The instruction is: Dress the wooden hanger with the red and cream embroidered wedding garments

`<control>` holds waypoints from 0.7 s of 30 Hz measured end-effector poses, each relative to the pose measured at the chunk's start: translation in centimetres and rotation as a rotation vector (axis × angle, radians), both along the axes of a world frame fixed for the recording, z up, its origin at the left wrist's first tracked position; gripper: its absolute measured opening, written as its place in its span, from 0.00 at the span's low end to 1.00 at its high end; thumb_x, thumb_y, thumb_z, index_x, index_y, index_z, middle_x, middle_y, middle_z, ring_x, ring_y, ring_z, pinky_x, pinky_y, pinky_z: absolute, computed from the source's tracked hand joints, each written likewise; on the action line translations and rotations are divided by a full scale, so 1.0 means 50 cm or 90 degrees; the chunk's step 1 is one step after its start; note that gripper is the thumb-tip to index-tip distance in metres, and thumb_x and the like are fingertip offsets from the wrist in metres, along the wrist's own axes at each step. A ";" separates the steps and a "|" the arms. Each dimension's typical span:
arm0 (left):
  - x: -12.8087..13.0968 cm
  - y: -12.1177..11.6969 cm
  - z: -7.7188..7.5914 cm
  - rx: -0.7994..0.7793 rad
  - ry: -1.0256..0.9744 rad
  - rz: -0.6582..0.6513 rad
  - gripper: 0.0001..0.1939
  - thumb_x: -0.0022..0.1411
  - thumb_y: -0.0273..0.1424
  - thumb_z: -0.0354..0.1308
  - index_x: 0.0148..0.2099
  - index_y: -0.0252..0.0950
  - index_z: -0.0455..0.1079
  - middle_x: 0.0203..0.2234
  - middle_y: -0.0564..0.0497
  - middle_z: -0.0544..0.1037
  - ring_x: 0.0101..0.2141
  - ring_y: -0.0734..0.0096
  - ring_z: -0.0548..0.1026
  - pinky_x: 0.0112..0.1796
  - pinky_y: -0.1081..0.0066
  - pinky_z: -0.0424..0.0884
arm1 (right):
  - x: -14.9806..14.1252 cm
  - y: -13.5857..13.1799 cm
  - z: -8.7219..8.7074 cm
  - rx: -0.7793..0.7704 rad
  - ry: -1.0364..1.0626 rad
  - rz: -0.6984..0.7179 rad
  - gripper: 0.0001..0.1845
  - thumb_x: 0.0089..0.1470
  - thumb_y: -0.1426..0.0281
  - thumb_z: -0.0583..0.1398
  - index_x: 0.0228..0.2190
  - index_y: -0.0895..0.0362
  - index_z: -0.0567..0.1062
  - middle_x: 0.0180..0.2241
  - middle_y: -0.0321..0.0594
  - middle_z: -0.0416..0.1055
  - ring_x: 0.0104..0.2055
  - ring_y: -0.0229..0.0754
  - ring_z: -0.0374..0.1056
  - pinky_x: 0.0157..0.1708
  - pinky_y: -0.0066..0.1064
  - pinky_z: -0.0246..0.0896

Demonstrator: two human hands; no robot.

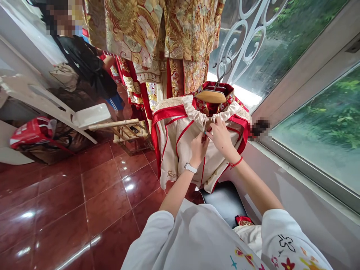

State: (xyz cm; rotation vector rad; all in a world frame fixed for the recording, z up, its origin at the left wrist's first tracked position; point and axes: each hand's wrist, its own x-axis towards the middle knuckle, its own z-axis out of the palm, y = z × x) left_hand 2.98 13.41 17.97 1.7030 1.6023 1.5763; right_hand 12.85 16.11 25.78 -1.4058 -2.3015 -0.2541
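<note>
A cream garment with red trim [184,140] hangs in front of me, its gathered top edge lying just below a wooden hanger [210,96]. My right hand [222,138] is closed at the middle of that gathered edge, fingertips pinching the cloth. Just below and to its left, my left hand [199,148] is closed in a pinch close against the garment's front. A tiny teal spot shows between the two hands; what the left fingertips hold is too small to make out. Red patterned cloth [233,95] shows behind the hanger.
Gold and red embroidered garments [135,33] hang behind. A black seat [225,202] stands below, beside the window [317,123]. To the left are a bamboo stool [132,133], a white folding chair [92,116], a red bag [30,133] and another person in dark clothing [84,67].
</note>
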 end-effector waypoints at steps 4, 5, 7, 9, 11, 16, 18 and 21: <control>-0.001 0.000 -0.006 0.005 -0.019 -0.007 0.09 0.70 0.33 0.53 0.37 0.37 0.70 0.28 0.48 0.78 0.28 0.67 0.73 0.31 0.70 0.63 | -0.015 -0.002 -0.010 -0.008 0.005 -0.030 0.06 0.61 0.71 0.55 0.32 0.58 0.71 0.50 0.60 0.64 0.52 0.59 0.64 0.32 0.40 0.68; -0.002 0.000 -0.005 0.004 -0.017 -0.012 0.09 0.69 0.33 0.53 0.36 0.37 0.69 0.28 0.47 0.78 0.28 0.67 0.73 0.31 0.70 0.63 | -0.018 -0.002 -0.009 -0.015 0.006 -0.034 0.06 0.60 0.72 0.55 0.32 0.59 0.71 0.50 0.60 0.64 0.52 0.59 0.65 0.33 0.40 0.68; -0.003 0.000 -0.004 0.002 -0.012 -0.020 0.09 0.69 0.32 0.53 0.35 0.37 0.68 0.27 0.47 0.77 0.27 0.67 0.72 0.31 0.70 0.62 | -0.024 -0.001 -0.007 -0.027 0.005 -0.030 0.07 0.59 0.75 0.54 0.32 0.59 0.71 0.49 0.60 0.64 0.51 0.59 0.65 0.33 0.41 0.68; -0.002 0.000 -0.003 0.001 -0.008 -0.020 0.09 0.69 0.31 0.52 0.34 0.37 0.66 0.27 0.48 0.77 0.26 0.68 0.71 0.30 0.70 0.61 | -0.029 -0.001 -0.005 -0.030 0.005 -0.020 0.08 0.59 0.76 0.53 0.33 0.60 0.72 0.49 0.61 0.64 0.51 0.60 0.65 0.33 0.41 0.67; -0.002 -0.001 -0.003 -0.005 -0.002 -0.015 0.09 0.69 0.31 0.52 0.34 0.37 0.65 0.26 0.49 0.76 0.25 0.68 0.70 0.29 0.70 0.60 | -0.033 -0.002 -0.004 -0.027 0.005 -0.025 0.09 0.59 0.76 0.53 0.35 0.61 0.73 0.50 0.63 0.64 0.52 0.62 0.64 0.32 0.41 0.67; -0.006 -0.007 -0.004 -0.013 0.013 0.025 0.09 0.69 0.34 0.54 0.35 0.38 0.66 0.25 0.51 0.75 0.27 0.67 0.72 0.30 0.70 0.60 | -0.040 -0.010 0.007 -0.022 -0.035 -0.052 0.11 0.60 0.73 0.54 0.35 0.64 0.76 0.50 0.65 0.64 0.52 0.63 0.63 0.31 0.40 0.64; -0.010 -0.008 0.000 -0.013 0.009 0.078 0.09 0.68 0.38 0.57 0.39 0.37 0.67 0.29 0.49 0.76 0.30 0.65 0.74 0.32 0.69 0.61 | -0.036 -0.014 0.020 -0.009 -0.071 -0.031 0.12 0.61 0.72 0.54 0.34 0.63 0.77 0.47 0.64 0.66 0.51 0.62 0.62 0.33 0.40 0.63; -0.018 -0.003 0.015 -0.019 0.049 0.097 0.13 0.67 0.41 0.59 0.46 0.36 0.68 0.35 0.46 0.79 0.35 0.62 0.77 0.33 0.69 0.63 | -0.023 -0.021 0.051 0.001 -0.138 0.014 0.12 0.61 0.74 0.54 0.32 0.62 0.77 0.46 0.60 0.67 0.50 0.60 0.62 0.39 0.43 0.61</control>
